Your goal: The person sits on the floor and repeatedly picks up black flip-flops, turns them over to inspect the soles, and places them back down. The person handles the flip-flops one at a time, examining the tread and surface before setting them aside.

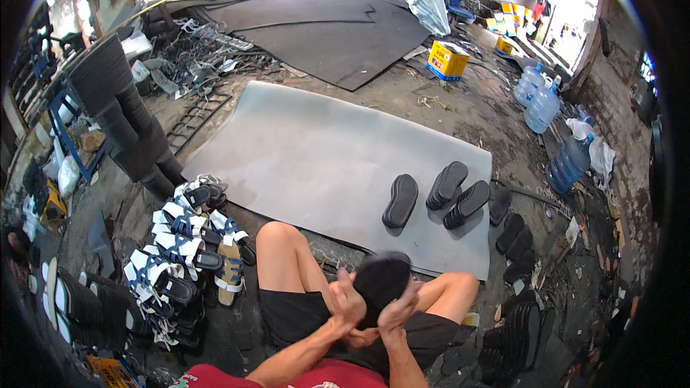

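Between my two hands is a black sandal sole [383, 279], partly smeared by motion, held above my lap. My left hand [347, 303] presses on its left side with the thumb side up. On the opposite side my right hand [398, 310] grips the sole's edge. The lower end of the sole is hidden by my hands. In front of me, a grey sheet [309, 144] lies on the ground. One black sole [400, 201] rests on it, with two stacks of soles, a far stack [446, 185] and a near stack [467, 205], to its right.
At my left is a heap of white and blue strapped sandals [180, 244], beside stacked soles [86, 309]. More stacked soles [514, 334] stand at my right. Beyond are dark rubber sheets [330, 29], a yellow box [447, 61] and blue water jugs [543, 108]. Rolled dark material [122, 115] stands left.
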### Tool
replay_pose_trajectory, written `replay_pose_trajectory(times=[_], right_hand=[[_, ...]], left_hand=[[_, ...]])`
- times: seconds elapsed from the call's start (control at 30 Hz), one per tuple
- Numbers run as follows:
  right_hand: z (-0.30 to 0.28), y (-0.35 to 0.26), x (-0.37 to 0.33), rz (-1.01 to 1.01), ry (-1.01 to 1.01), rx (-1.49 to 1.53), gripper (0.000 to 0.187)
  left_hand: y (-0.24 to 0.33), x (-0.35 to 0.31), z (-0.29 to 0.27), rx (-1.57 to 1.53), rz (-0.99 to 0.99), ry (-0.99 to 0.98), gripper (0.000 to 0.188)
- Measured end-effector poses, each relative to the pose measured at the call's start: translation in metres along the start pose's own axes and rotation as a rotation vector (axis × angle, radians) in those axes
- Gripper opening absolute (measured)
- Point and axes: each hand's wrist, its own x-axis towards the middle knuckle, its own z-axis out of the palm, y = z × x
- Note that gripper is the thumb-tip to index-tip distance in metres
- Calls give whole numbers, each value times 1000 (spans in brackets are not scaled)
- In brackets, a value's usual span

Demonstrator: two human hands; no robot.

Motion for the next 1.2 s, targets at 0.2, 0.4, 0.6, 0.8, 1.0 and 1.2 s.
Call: replay_pose_trajectory(times=[0.2,0.4,0.6,0.8,1.0,1.2], right_hand=[[-4,16,-5,-152,-123,-86,48],[24,27,-19,-164,-21,18,47],[21,14,-6,-15,-211,-57,50],[12,20,-11,111,-378,46,43],[18,49,5,311,-407,661,84],[45,26,141,-212,-15,-69,78]], left_hand=[[68,20,-11,-275,-312,-105,60],[31,-13,5,-230,-449,146,67],[35,-10,10,-252,-500,241,77],[26,1,8,-382,-767,-61,77],[-11,1,22,-568,-782,-520,85],[-47,10,36,-445,-897,-631,77]])
